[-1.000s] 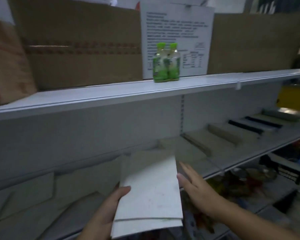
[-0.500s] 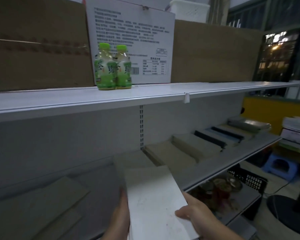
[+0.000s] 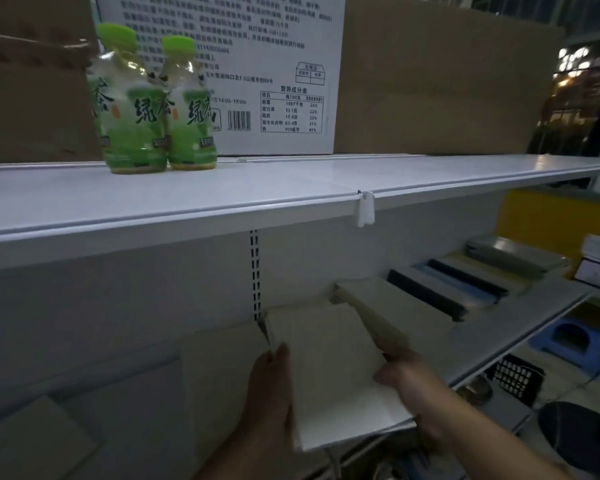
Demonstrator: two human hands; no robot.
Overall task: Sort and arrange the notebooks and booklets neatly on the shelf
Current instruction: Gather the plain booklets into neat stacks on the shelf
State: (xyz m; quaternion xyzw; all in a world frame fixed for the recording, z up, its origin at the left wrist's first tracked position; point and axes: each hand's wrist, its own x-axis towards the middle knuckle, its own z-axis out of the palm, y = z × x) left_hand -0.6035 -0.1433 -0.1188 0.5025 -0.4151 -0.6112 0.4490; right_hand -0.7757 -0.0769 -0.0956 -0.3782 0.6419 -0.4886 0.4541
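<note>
A pale booklet stack (image 3: 329, 368) lies flat on the lower shelf (image 3: 520, 327), reaching from the back wall to the front edge. My left hand (image 3: 271, 400) grips its left side with the thumb on top. My right hand (image 3: 409, 379) holds its right side. A thicker beige notebook stack (image 3: 388, 306) lies just to the right, touching it. Further right lie dark and blue-edged notebooks (image 3: 454, 282) and a grey pile (image 3: 513, 254). More pale booklets (image 3: 219, 372) lie to the left.
Two green tea bottles (image 3: 153, 109) stand on the upper shelf (image 3: 257, 192) before a white printed carton (image 3: 257, 64) and brown cartons (image 3: 437, 81). A blue stool (image 3: 568, 341), a black basket (image 3: 513, 375) and a yellow cabinet (image 3: 551, 216) are at the right.
The view has swung left-to-right and closer. Both hands have carried the pale stack forward from in front of the shelf and set it down on the shelf beside the beige stack.
</note>
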